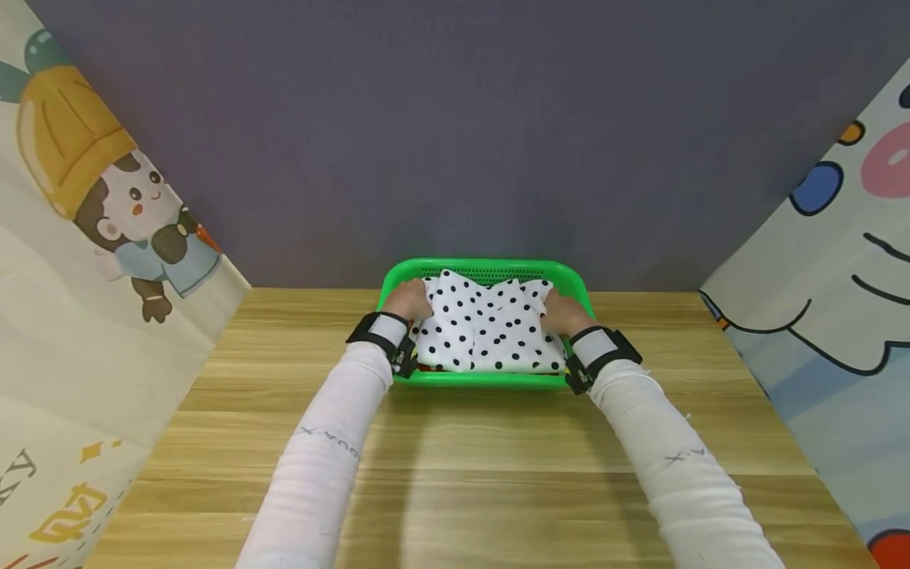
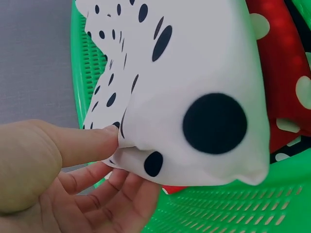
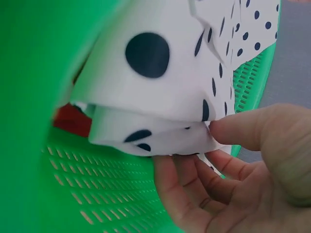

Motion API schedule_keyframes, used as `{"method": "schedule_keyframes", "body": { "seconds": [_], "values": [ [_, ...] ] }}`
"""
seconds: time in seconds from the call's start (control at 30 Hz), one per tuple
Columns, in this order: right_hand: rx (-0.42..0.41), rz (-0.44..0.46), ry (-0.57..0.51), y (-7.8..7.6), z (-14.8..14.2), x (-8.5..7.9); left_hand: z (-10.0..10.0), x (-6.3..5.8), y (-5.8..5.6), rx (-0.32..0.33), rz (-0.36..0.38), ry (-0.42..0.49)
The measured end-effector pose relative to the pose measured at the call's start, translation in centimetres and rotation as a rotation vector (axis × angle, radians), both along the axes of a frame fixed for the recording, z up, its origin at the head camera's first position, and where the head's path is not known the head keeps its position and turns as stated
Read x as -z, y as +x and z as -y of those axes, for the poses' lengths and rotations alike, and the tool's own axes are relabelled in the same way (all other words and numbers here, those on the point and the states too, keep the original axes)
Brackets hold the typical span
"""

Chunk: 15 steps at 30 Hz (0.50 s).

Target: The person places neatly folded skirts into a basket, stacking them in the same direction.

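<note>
A folded white cloth with black polka dots (image 1: 490, 328) lies in the green plastic basket (image 1: 490, 380). My left hand (image 1: 409, 300) pinches its left edge, thumb on top and fingers underneath, as the left wrist view shows. At the opposite edge my right hand (image 1: 566, 313) grips the folded layers the same way, seen closely in the right wrist view. Beneath the white cloth, a red cloth with pale dots (image 2: 284, 63) shows at the basket's near side. A dark dotted cloth (image 2: 296, 150) peeks out beside it, mostly hidden.
The basket stands on a wood-grain table (image 1: 498, 490), close to the grey wall (image 1: 469, 142) at the back. Printed cartoon panels border the table, one on the left (image 1: 85, 332) and one on the right (image 1: 839, 316). Slotted basket walls (image 3: 102, 184) rise around the cloths.
</note>
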State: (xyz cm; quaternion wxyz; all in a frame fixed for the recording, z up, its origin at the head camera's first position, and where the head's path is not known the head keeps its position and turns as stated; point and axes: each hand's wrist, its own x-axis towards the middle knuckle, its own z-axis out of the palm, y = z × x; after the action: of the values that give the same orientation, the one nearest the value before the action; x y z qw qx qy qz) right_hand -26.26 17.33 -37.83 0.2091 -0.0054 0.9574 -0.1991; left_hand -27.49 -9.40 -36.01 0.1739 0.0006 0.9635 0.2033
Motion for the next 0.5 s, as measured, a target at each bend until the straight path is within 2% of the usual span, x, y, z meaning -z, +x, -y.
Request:
{"method": "schedule_keyframes", "body": {
  "seconds": [0.23, 0.5],
  "values": [
    [-0.021, 0.012, 0.030, 0.7, 0.0, -0.7, 0.6, -0.2, 0.4, 0.064, 0.031, -0.065],
    [-0.066, 0.104, 0.008, 1.1, 0.2, -1.8, 0.6, -0.1, 0.5, 0.053, 0.084, -0.051]
  ]
}}
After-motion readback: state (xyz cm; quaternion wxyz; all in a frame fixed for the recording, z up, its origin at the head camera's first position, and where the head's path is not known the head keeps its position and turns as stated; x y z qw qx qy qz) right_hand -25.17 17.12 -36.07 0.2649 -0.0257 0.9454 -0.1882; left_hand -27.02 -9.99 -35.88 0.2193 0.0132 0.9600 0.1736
